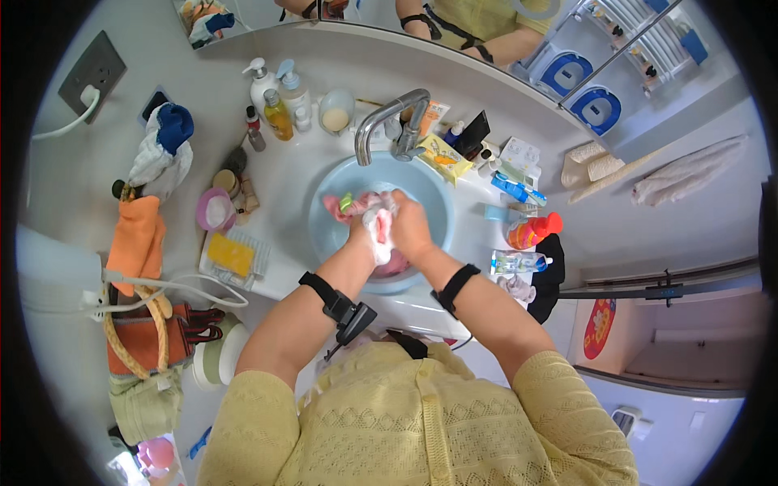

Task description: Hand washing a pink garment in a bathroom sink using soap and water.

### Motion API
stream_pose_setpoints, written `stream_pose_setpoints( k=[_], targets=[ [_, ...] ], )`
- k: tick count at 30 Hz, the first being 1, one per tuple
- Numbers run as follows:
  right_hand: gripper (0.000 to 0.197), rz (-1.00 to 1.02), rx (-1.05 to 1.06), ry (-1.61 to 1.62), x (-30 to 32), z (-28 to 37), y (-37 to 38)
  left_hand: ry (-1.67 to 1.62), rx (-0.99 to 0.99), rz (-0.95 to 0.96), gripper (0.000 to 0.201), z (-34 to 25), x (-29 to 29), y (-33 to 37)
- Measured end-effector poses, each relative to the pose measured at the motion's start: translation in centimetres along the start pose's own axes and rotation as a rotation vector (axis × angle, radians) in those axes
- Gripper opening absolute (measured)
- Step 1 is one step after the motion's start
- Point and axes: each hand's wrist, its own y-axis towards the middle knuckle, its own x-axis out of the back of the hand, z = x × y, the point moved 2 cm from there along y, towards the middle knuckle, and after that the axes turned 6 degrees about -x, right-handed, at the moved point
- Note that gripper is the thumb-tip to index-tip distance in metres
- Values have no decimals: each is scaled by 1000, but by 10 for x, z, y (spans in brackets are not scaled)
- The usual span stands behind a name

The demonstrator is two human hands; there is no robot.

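Observation:
A pink cloth (pixel 353 208) with a small green patch is bunched between my two hands over a light blue basin (pixel 442 202). White foam (pixel 378 243) covers part of the cloth and runs down between the hands. My left hand (pixel 362 233) is closed around the cloth from the left, its fingers partly hidden by foam. From the right, my right hand (pixel 412 225) grips the same bundle, with its back turned up. More pink fabric (pixel 395 263) lies low in the basin behind my wrists. A chrome faucet (pixel 389 113) arches over the basin's far rim; no water stream shows.
Pump bottles (pixel 297 97) and a yellow oil bottle (pixel 278 116) stand behind the basin's left. A yellow packet (pixel 445 159), toothpaste tube (pixel 516 262) and red-capped bottle (pixel 535 231) line the right. A yellow soap bar (pixel 230 255) lies left. Towels and a white cable (pixel 186 283) hang at the left wall.

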Motion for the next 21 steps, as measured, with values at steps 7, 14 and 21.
stream_pose_setpoints(
  k=[7,14,21],
  targets=[
    [35,345,-572,984,0,-39,2,61,93,28,35,-45,-42,-31],
    [36,600,-553,910,11,-37,-1,118,250,254,43,-55,-26,-25],
    [17,278,-441,1518,35,-49,0,393,138,490,59,-65,-18,-19]
  ],
)
